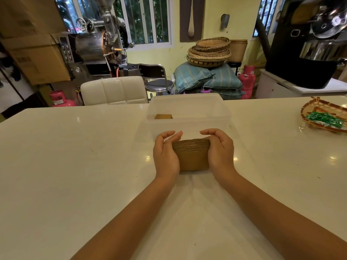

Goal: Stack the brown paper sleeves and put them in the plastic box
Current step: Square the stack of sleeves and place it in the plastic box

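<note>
A thick stack of brown paper sleeves [192,155] stands on edge on the white table, just in front of the clear plastic box [187,121]. My left hand [165,152] presses its left side and my right hand [219,149] presses its right side, fingers curled over the top edges. The stack is squeezed between both palms. Inside the box, at its left, some more brown sleeves [163,116] show through the wall.
The white table [75,166] stretches wide on both sides. A woven tray with green wrapped items [324,117] sits at the far right. Beyond the table's far edge are a white chair [114,91], a stool, sacks and baskets.
</note>
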